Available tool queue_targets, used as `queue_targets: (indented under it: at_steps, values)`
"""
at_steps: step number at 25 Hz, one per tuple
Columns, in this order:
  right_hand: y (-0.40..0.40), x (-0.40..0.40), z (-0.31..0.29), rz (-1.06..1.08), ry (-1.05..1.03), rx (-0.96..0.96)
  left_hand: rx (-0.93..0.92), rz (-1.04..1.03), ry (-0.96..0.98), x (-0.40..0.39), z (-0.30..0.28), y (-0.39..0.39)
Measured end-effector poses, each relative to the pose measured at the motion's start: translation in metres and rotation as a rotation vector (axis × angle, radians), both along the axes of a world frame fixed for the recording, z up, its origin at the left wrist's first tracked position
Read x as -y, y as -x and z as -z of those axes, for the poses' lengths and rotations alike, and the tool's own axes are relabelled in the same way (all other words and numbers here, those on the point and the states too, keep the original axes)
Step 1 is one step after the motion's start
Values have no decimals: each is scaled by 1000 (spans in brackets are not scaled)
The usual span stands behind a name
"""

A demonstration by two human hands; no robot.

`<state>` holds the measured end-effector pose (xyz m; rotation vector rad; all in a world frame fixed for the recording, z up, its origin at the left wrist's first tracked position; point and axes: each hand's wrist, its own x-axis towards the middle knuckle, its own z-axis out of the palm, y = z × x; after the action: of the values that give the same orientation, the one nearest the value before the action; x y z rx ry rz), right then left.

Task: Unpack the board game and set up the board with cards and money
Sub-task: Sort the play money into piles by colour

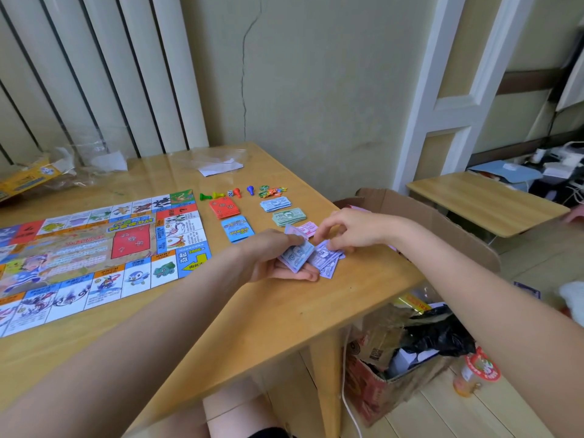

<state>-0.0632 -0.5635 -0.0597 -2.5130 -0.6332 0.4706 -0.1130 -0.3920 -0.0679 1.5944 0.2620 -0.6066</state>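
I am sorting the purple notes (pixel 325 259) near the tabletop's right edge, about halfway along it. My left hand (pixel 278 257) is curling its grip around a small fan of them, thumb on top, and my right hand (pixel 344 230) is pinching at the loose pile lying on the wood just beside it.

Judging from the layout, the task is looking mostly done. The board (pixel 91 254) is lying unfolded and flat across the left of the tabletop, running off the left of the view. Between it and the right edge the red cards (pixel 223 208) and blue cards (pixel 237 228) are sitting in two neat stacks. Further toward the right edge, the blue-grey notes (pixel 276 204), green notes (pixel 289 217) and pink notes (pixel 307 229) are already stacked in a line. The pawns (pixel 226 194) and a die are waiting in a row behind them, next to a small heap of coloured tokens (pixel 271 191). What I am reckoning is left: squaring up the purple money and laying it below the pink stack.

Room is getting tight there. The purple pile is sitting close to the right edge, with an open cardboard box (pixel 420 216) just beyond it. The near part of the tabletop (pixel 252 311), in front of my hands, is offering bare wood. Empty plastic bags (pixel 218 161) are lying along the far edge.
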Motion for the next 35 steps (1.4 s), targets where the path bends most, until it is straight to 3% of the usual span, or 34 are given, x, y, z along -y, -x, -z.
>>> queue_targets:
  at_steps: [6,10,15,19,25,29,31,35]
  values:
    - [-2,1,-6,-53,119,-98,71,-130,-43,-11,-2,-17]
    - [1,-1,-13,-164,359,-80,111,-99,-94,-13,-3,-15]
    - [4,-1,-5,-127,246,-23,11,44,-100,-7,-4,-2]
    - [2,-1,-1,-110,183,1,9,-41,-12,-3,-2,-4]
    - [-1,-1,-6,-167,228,16,90,-87,-100,-5,-7,-10]
    - [1,-3,-10,-184,264,-7,125,-94,-59,-4,-1,-11]
    - [-2,-1,-13,-140,160,-21,168,-94,-62,-7,-1,-12]
    - [-9,-12,-16,68,-291,-3,305,-93,18,-21,-6,-17]
